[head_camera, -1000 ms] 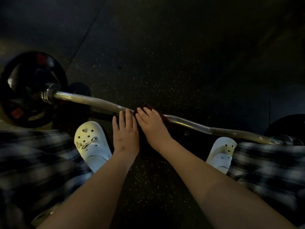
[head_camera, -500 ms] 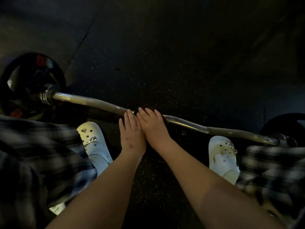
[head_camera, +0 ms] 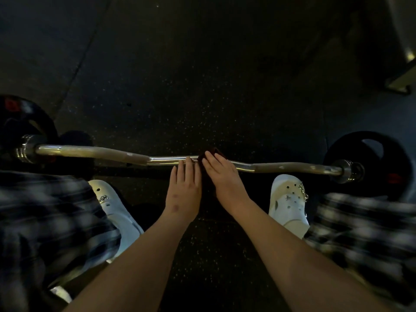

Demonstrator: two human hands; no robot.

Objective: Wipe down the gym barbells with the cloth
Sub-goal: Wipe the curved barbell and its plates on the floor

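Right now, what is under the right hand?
A dark red cloth, pressed onto the middle of the curl bar by the right hand. Only its far edge shows beyond the hand; the rest, and the bar beneath it, is covered.

Glossy metal barbell (head_camera: 171, 160); matt speckled rubber floor (head_camera: 202, 86).

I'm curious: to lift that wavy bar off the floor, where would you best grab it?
Probably by the two dull, angled stretches of the bar, one towards each weight plate. Come from above, palms down: it lies level on the floor, and gripping both sides evenly should keep it balanced.
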